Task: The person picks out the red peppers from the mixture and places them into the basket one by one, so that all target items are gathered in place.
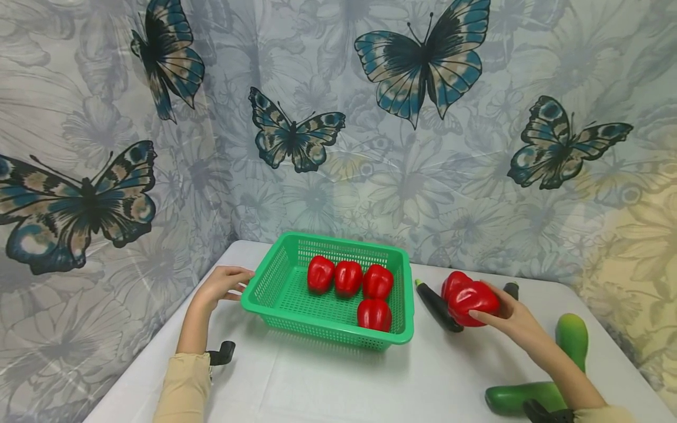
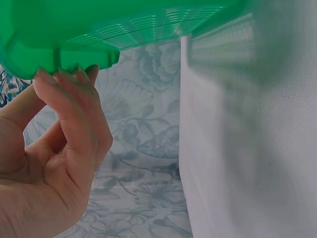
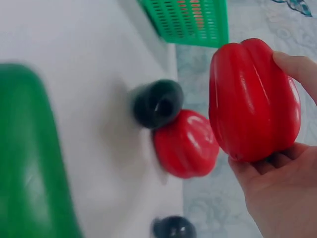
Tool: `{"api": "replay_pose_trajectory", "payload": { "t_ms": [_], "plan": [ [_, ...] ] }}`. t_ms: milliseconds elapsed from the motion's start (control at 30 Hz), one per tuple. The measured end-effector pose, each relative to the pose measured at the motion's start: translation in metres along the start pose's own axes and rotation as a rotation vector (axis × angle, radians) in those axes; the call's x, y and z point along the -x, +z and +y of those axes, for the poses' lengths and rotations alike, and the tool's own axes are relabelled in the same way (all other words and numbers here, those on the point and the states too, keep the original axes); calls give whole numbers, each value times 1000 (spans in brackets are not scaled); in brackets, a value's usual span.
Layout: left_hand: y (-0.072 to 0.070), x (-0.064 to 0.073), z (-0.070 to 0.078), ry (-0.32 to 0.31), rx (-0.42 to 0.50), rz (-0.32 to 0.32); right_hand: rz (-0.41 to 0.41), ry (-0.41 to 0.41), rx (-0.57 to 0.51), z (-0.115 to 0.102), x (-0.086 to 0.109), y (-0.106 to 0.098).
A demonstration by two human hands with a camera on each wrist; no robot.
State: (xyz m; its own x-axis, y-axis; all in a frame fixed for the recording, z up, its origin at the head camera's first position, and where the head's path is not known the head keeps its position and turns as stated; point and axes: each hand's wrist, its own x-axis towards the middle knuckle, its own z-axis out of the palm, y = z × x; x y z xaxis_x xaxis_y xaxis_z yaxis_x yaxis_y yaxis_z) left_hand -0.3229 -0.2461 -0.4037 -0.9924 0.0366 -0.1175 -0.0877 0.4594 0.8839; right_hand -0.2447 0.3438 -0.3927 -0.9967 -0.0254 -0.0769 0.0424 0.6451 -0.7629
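Note:
My right hand (image 1: 505, 311) grips a red bell pepper (image 1: 473, 302), thumb on one side and fingers on the other. In the right wrist view that pepper is held up off the table. Behind it, another red bell pepper (image 3: 186, 144) lies beside a dark eggplant (image 1: 438, 305). At the left, my left hand (image 1: 224, 285) touches the rim of a green plastic basket (image 1: 328, 333) with its fingertips. The left wrist view shows those fingers (image 2: 81, 106) slightly bent against the rim's outer edge. Several red bell peppers (image 1: 348, 278) sit inside the basket, toward its back and right.
Two green zucchini-like vegetables, one upright in view (image 1: 572, 341) and one lying crosswise (image 1: 523, 398), are near my right forearm. Another dark eggplant end (image 1: 511, 289) shows behind my right hand. A white table (image 1: 317, 382) meets a butterfly-patterned cloth (image 1: 402, 194) at the back.

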Motion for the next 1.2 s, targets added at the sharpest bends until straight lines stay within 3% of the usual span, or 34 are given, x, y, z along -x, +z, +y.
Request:
{"api": "replay_pose_trajectory", "payload": {
  "t_ms": [467,867,1200],
  "plan": [
    [0,1,1,-3,8,-4,13,-104,-91,-32,-12,16],
    [-1,0,0,-1,4,-3,-16,-121,-131,-52,-23,28],
    [-1,1,1,-2,2,-5,-24,-190,-156,-62,-34,38]
  ]
}}
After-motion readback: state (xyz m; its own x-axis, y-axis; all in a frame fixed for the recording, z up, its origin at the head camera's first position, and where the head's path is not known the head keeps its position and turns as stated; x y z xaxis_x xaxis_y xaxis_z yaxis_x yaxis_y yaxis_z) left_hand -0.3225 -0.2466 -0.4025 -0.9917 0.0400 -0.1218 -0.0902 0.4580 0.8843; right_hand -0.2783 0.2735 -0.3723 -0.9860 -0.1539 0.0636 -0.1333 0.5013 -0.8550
